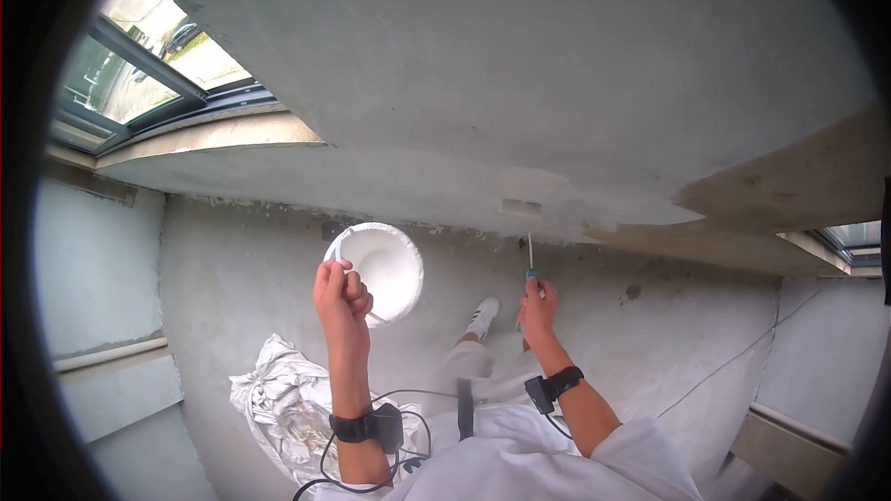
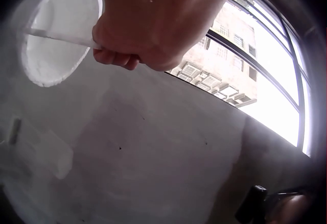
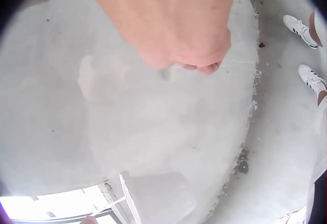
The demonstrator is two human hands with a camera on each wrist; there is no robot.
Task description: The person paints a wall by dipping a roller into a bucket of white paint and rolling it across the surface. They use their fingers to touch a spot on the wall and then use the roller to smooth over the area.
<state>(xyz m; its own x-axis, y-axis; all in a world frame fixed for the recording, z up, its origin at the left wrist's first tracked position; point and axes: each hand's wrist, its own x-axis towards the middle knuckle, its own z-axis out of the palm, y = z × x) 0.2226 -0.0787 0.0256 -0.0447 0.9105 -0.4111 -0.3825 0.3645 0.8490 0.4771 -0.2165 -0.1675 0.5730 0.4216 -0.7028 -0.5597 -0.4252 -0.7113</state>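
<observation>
With our left hand (image 1: 342,295) we grip the handle (image 1: 340,246) of the white bucket (image 1: 408,269). Right of the bucket, our right hand (image 1: 537,309) holds a thin tool (image 1: 531,270) by its end.

A pale, short-sleeved top (image 1: 538,455) is worn with white, black-striped shoes (image 1: 482,317), and two black wrist straps (image 1: 564,378) are fitted, each bearing a dark, box-shaped module (image 1: 388,429) with a black cable (image 1: 325,481).

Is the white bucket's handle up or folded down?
Up: the handle rises from the white bucket to the left hand, which grips it.
</observation>
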